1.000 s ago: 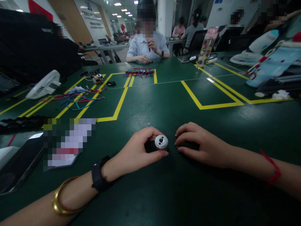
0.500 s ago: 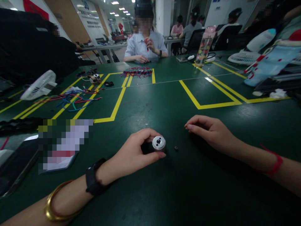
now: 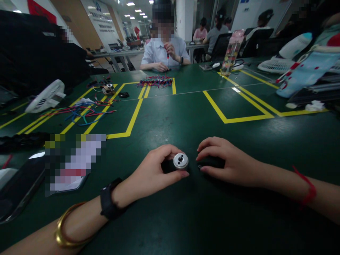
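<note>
With our left hand (image 3: 150, 171) we are clamping a silver, round metal cylinder (image 3: 183, 163) between thumb and fingers, its face with dark holes turning upward. Just to the right of that grip, our right hand (image 3: 230, 161) is curving low over the dark green tabletop (image 3: 170, 216), and a tiny black piece (image 3: 199, 166) is lying at its thumb and fingertips, though we are not managing to tell whether they are pinching it. Beyond both hands, yellow tape strips (image 3: 135, 117) are marking the surface.

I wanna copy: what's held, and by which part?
The left hand holds the silver cylinder by its sides; whether the right hand holds the tiny piece is unclear.
</note>
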{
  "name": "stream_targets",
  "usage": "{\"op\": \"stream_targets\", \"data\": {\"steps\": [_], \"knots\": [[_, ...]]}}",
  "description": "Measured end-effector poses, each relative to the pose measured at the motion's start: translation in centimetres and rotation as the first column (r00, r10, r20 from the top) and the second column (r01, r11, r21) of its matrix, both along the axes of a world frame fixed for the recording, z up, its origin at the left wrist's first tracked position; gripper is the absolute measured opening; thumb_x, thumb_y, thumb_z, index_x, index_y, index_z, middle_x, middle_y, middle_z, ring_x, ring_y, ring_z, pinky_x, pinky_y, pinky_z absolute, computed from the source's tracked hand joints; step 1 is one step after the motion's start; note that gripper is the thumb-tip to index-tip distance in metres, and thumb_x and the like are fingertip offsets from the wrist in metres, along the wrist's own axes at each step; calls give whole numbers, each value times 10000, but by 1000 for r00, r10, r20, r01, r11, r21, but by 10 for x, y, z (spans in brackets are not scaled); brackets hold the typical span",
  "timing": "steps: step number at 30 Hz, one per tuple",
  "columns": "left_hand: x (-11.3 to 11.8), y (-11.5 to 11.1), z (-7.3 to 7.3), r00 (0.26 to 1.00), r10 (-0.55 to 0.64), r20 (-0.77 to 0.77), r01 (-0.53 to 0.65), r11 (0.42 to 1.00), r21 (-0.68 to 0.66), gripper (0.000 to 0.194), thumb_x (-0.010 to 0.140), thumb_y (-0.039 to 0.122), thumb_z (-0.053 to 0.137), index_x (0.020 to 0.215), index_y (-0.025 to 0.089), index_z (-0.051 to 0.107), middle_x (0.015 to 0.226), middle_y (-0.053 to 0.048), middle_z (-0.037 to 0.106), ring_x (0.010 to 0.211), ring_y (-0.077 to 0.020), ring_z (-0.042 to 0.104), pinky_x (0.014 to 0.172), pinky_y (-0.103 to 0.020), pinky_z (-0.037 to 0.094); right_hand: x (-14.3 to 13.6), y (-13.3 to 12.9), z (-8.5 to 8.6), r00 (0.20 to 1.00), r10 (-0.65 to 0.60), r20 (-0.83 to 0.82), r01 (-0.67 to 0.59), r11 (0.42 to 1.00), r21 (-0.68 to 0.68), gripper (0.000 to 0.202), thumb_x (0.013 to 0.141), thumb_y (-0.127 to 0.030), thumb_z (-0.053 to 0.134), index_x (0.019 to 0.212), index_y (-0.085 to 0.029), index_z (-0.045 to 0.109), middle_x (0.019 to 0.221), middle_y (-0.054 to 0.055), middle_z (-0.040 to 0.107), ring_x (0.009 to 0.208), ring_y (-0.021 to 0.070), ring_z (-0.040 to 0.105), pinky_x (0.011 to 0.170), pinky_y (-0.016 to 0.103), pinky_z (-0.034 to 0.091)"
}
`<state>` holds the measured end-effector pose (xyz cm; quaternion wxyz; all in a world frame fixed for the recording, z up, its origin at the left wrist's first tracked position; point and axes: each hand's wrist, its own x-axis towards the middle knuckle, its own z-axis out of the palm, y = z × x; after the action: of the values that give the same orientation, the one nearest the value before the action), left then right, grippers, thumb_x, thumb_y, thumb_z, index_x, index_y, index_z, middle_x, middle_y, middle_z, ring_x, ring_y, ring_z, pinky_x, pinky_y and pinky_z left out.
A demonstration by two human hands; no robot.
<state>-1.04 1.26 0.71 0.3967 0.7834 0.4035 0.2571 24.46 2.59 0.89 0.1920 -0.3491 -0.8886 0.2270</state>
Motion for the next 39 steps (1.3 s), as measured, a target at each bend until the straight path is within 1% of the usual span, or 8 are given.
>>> {"op": "stream_targets", "data": {"steps": [4, 7, 11, 20, 26, 29, 32, 39], "knots": [[1, 0, 0, 1000, 8, 4, -8, 1000, 5, 284, 789, 315, 732, 999, 184, 593, 978, -41, 656, 871, -184, 619, 782, -321, 507, -16, 1, 14, 993, 12, -120, -13, 1000, -3, 76, 860, -217, 626, 907, -211, 686, 1052, 66, 592, 965, 199, 593, 847, 349, 485], [1, 0, -2, 1000, 23, 4, -23, 1000, 2, 282, 776, 318, 739, 969, 181, 585, 929, -33, 651, 830, -181, 613, 742, -310, 504, -29, 3, 27, 967, -8, -255, 16, 1000, 26, 63, 879, -252, 627, 911, -215, 666, 1017, 51, 583, 946, 184, 591, 833, 321, 486], [1, -1, -4, 999, 37, 9, -37, 999, 19, 302, 767, 330, 745, 970, 184, 576, 907, -18, 641, 793, -168, 607, 699, -287, 494, -43, 3, 33, 964, 55, -259, -57, 998, 0, 57, 876, -214, 624, 913, -209, 666, 989, 43, 582, 917, 169, 587, 816, 304, 487], [0, 1, -4, 999, 31, -24, -29, 998, 50, 295, 774, 334, 739, 968, 181, 578, 906, -16, 628, 809, -171, 598, 723, -298, 491, -46, 1, 25, 963, 53, -263, -56, 998, -4, 93, 879, -215, 615, 954, -192, 664, 1025, 59, 583, 933, 173, 582, 838, 318, 480], [1, 0, 0, 1000, 0, 10, 0, 1000, -4, 288, 790, 309, 733, 1004, 185, 586, 981, -39, 647, 874, -184, 616, 790, -319, 505, -19, 5, 15, 944, -204, -260, 172, 975, -140, 180, 884, -324, 611, 1016, -207, 651, 1030, 55, 626, 884, 190, 607, 756, 328, 495], [1, 0, 2, 1000, -4, 18, 4, 1000, -14, 286, 792, 298, 732, 1012, 182, 591, 1012, -48, 653, 903, -189, 624, 815, -325, 509, -2, 6, 6, 905, -357, -233, 288, 914, -286, 207, 883, -390, 600, 983, -219, 662, 947, 42, 668, 858, 203, 626, 722, 330, 496], [1, 0, 2, 1000, -6, 24, 6, 1000, -30, 296, 790, 294, 736, 1019, 177, 590, 1029, -51, 653, 918, -188, 629, 828, -324, 513, 8, 4, -1, 860, -448, -243, 329, 852, -407, 234, 880, -433, 596, 965, -225, 658, 851, 18, 673, 763, 179, 630, 678, 310, 494], [0, -1, -1, 999, 4, 32, -3, 1000, -15, 311, 783, 298, 747, 1024, 175, 594, 1023, -42, 653, 915, -178, 630, 821, -310, 508, 11, -1, -4, 914, -349, -206, 264, 899, -349, 162, 901, -392, 594, 950, -250, 656, 914, 0, 651, 840, 163, 610, 735, 298, 472]]}}
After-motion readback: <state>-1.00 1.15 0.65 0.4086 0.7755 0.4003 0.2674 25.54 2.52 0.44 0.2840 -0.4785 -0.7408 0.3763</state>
